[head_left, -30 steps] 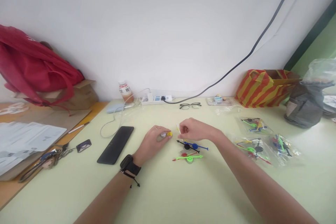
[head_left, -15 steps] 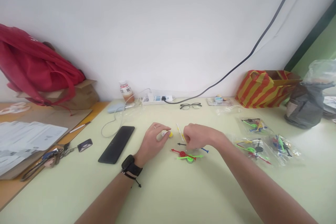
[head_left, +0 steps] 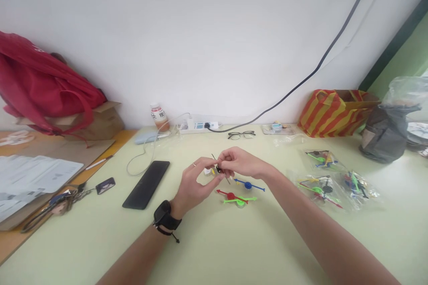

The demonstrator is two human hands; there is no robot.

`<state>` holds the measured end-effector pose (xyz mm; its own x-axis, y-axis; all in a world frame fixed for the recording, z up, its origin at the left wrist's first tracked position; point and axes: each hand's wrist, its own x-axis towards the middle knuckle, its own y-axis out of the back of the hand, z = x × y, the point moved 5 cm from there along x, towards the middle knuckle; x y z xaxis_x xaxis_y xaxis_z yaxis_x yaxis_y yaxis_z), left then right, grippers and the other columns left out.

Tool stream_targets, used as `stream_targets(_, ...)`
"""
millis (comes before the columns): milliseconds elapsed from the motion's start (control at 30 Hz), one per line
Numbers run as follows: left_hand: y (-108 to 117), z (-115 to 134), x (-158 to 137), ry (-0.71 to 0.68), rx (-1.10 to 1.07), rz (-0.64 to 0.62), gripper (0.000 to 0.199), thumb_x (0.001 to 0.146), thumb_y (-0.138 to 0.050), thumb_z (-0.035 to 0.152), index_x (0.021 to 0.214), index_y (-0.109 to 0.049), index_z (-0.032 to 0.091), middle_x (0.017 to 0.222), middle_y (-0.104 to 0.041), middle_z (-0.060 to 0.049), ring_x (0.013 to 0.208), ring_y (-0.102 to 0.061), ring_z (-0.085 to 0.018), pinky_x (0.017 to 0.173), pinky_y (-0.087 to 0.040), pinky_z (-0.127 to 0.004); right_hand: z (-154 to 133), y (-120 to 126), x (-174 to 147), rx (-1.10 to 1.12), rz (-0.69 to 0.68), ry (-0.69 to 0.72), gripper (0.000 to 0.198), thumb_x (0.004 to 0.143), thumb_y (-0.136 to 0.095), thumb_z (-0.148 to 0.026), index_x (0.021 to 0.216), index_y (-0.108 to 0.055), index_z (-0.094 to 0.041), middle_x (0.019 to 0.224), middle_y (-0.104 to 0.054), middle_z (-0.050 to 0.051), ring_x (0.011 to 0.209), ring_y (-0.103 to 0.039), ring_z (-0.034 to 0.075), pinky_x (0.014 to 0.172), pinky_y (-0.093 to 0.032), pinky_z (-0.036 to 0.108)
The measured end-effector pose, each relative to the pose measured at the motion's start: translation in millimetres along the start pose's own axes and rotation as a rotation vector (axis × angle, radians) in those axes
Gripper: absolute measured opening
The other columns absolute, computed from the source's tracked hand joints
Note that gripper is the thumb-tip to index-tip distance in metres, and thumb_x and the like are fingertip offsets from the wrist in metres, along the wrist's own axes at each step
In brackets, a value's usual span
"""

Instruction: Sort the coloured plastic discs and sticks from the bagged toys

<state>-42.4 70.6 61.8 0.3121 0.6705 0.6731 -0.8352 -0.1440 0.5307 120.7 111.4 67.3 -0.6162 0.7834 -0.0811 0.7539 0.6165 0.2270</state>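
Observation:
Between my two hands is a black arrow spinner (head_left: 219, 168), its thin arms slanting out above and below. My right hand (head_left: 236, 162) pinches it from the right. From the left, the thumb and fingertips of my left hand (head_left: 197, 182) close on it. Within the curve of my left hand show a white piece (head_left: 207, 172) and a bit of yellow (head_left: 213, 170), partly hidden. Nearer me on the table lie a blue arrow spinner (head_left: 248, 185), a red one (head_left: 231, 196) and a green one (head_left: 240, 201), the last two overlapping.
Several clear bags of coloured spinners (head_left: 321, 191) lie at right. A black phone-like slab (head_left: 146, 185) is left of my hands. Glasses (head_left: 241, 135), a power strip (head_left: 197, 128) and a bottle (head_left: 159, 118) stand along the wall. A striped bag (head_left: 331, 116) sits back right.
My right hand has lifted the black spinner off the table and brought it left to my left hand. The blue spinner now shows fully.

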Motion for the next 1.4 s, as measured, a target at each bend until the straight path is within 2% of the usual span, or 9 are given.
stream_targets(100,0.3,-0.7,2.6,-0.014,-0.015,0.006,0.013,0.096,-0.067,0.025,0.107,-0.073,0.025,0.1,-0.074,-0.006,0.088,-0.069,-0.019,0.081,-0.058,-0.035,3.1,-7.9,5.9,0.074,0.041,-0.015,0.002,0.082,-0.062,-0.02,0.081,-0.062,-0.019,0.072,-0.069,0.0,0.065,-0.063,0.012,0.059,-0.045,0.022)
stream_targets(267,-0.7,-7.2,2.6,0.0,-0.027,-0.076,0.007,0.095,-0.068,0.028,0.098,-0.073,0.024,0.096,-0.075,-0.006,0.085,-0.071,-0.019,0.078,-0.058,-0.034,8.5,-13.0,9.2,0.056,0.028,-0.025,0.012,0.079,-0.064,-0.017,0.084,-0.054,-0.021,0.07,-0.064,-0.004,0.062,-0.057,0.011,0.056,-0.04,0.022)
stream_targets(533,-0.1,-26.4,0.0,0.131,-0.023,-0.371,0.014,0.084,-0.079,0.031,0.076,-0.069,0.023,0.086,-0.077,-0.001,0.078,-0.071,-0.018,0.077,-0.056,-0.031,26.9,26.2,6.4,-0.607,0.305,-0.151,0.012,0.087,-0.059,-0.021,0.099,-0.06,-0.019,0.091,-0.067,0.004,0.076,-0.059,0.016,0.064,-0.041,0.026)
stream_targets(667,8.4,-43.8,0.4,0.176,0.06,-0.457,0.011,0.078,-0.083,0.037,0.084,-0.079,0.028,0.08,-0.077,0.0,0.071,-0.071,-0.019,0.07,-0.056,-0.031,32.5,42.0,-3.4,-0.696,0.245,-0.221,0.013,0.082,-0.068,-0.024,0.094,-0.065,-0.02,0.097,-0.07,0.008,0.08,-0.061,0.02,0.065,-0.04,0.028)
stream_targets(733,12.6,-51.0,1.0,0.172,0.065,-0.466,0.009,0.078,-0.083,0.038,0.082,-0.081,0.03,0.088,-0.079,-0.002,0.079,-0.073,-0.021,0.074,-0.057,-0.032,30.0,46.5,-10.4,-0.723,0.196,-0.247,0.012,0.08,-0.073,-0.029,0.083,-0.066,-0.02,0.092,-0.07,0.008,0.077,-0.061,0.02,0.063,-0.039,0.029)
stream_targets(833,17.9,-56.9,2.4,0.151,0.084,-0.444,0.01,0.08,-0.082,0.039,0.077,-0.08,0.029,0.096,-0.079,-0.003,0.091,-0.073,-0.023,0.082,-0.057,-0.035,27.0,46.1,-20.8,-0.757,0.005,-0.314,0.024,0.072,-0.082,-0.039,0.077,-0.067,-0.021,0.088,-0.072,0.005,0.074,-0.062,0.02,0.058,-0.038,0.028)
stream_targets(1000,16.2,-59.0,0.8,0.2,0.136,-0.465,0.034,0.08,-0.081,0.048,0.108,-0.078,0.028,0.116,-0.076,-0.005,0.098,-0.071,-0.023,0.091,-0.057,-0.036,32.3,37.4,-30.6,-0.781,-0.297,-0.484,0.023,0.064,-0.08,-0.026,0.085,-0.069,-0.02,0.082,-0.072,0.002,0.076,-0.066,0.02,0.059,-0.042,0.026)
stream_targets(1167,5.9,-60.5,-4.5,0.235,0.111,-0.494,0.027,0.09,-0.073,0.043,0.111,-0.079,0.029,0.123,-0.074,-0.003,0.103,-0.072,-0.023,0.095,-0.057,-0.035,34.2,29.5,-23.2,-0.852,-0.276,-0.458,0.019,0.066,-0.069,-0.02,0.084,-0.07,-0.02,0.084,-0.074,0.003,0.079,-0.068,0.021,0.06,-0.043,0.027)
stream_targets(1400,0.0,-56.0,-6.0,0.141,0.182,-0.502,0.031,0.096,-0.067,0.038,0.126,-0.074,0.033,0.128,-0.071,-0.003,0.114,-0.069,-0.024,0.105,-0.054,-0.037,27.3,19.5,-17.1,-0.862,-0.245,-0.315,0.017,0.072,-0.071,-0.025,0.088,-0.07,-0.019,0.093,-0.074,0.004,0.078,-0.066,0.019,0.058,-0.042,0.025)
